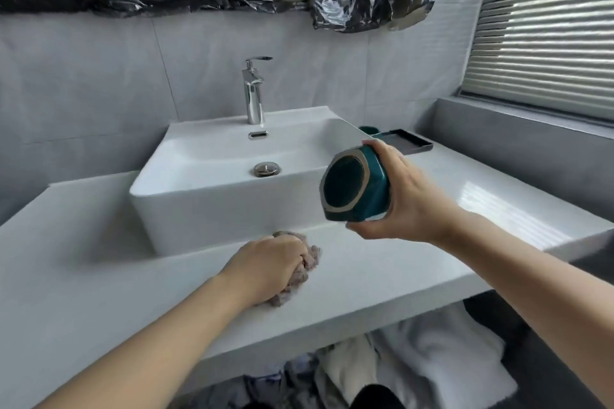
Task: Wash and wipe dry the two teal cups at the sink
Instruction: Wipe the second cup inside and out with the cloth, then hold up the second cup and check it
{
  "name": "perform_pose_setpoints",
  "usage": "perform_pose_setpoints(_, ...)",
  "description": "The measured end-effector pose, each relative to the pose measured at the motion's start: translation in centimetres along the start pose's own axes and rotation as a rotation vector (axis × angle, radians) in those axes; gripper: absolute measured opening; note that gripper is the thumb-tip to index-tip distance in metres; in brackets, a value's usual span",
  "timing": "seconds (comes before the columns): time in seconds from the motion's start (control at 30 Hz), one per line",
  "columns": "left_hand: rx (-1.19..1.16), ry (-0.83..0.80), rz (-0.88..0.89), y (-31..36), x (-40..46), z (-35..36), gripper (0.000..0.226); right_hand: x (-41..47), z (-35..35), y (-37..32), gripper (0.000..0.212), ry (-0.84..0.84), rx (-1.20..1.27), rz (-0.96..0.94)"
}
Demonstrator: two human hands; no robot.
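Right hand grips one teal cup sideways beside the sink; left hand clenches a cloth on the bench. Wiping apparently pending. Second teal cup waits behind, tap dry.

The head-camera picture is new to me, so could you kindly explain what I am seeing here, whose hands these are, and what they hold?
There is no machine here: a person wears a wide-angle camera on the head, looking forward and down at their own two bare hands. The right hand holds a teal cup tilted on its side beside the white sink. The left hand closes its fingers on a crumpled greyish cloth resting on the white counter. A chrome tap stands behind the basin, with no water visibly running. The second teal cup peeks out behind the sink's far right corner, next to a dark tray.
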State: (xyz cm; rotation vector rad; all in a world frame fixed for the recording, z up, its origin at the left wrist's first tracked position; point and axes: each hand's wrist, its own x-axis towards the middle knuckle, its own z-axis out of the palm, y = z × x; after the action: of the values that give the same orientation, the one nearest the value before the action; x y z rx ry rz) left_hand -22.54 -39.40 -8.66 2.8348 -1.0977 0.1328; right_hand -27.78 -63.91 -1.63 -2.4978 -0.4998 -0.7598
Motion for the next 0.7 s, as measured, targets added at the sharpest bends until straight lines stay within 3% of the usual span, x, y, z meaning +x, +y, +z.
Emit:
perform_pose_setpoints(0.1, -0.037, 0.136, -0.078, 0.7, 0.6, -2.2, 0.021, -1.1, -0.2, -0.2, 0.102, -0.008, 0.008, -0.046)
perform_pose_setpoints(0.2, -0.549, 0.292, -0.192, 1.3, 2.0, -6.6, 0.026, -0.4, -1.0, -0.1, 0.106, 0.020, 0.049, -0.056)
perform_pose_setpoints(0.27, -0.982, 0.220, -0.166, 1.7, 3.4, -9.7, 0.033, 0.8, -1.6, 0.0, 0.107, 0.059, 0.113, -0.081)
perform_pose_setpoints(0.37, -1.298, 0.005, -0.072, 0.8, 6.2, -12.5, 0.043, 3.4, -2.0, 0.6, 0.108, 0.101, 0.154, -0.159)
perform_pose_setpoints(0.43, -1.350, -0.084, -0.013, -0.2, 8.5, -13.2, 0.040, 5.6, -1.7, 1.7, 0.110, 0.094, 0.166, -0.193)
perform_pose_setpoints(0.53, -1.374, -0.078, -0.021, -2.7, 12.9, -13.4, 0.041, 9.6, -0.8, 4.4, 0.110, 0.070, 0.180, -0.210)
perform_pose_setpoints(0.7, -1.368, -0.062, -0.036, -7.2, 20.1, -16.3, 0.038, 16.8, -0.8, 8.3, 0.123, -0.113, 0.313, -0.012)
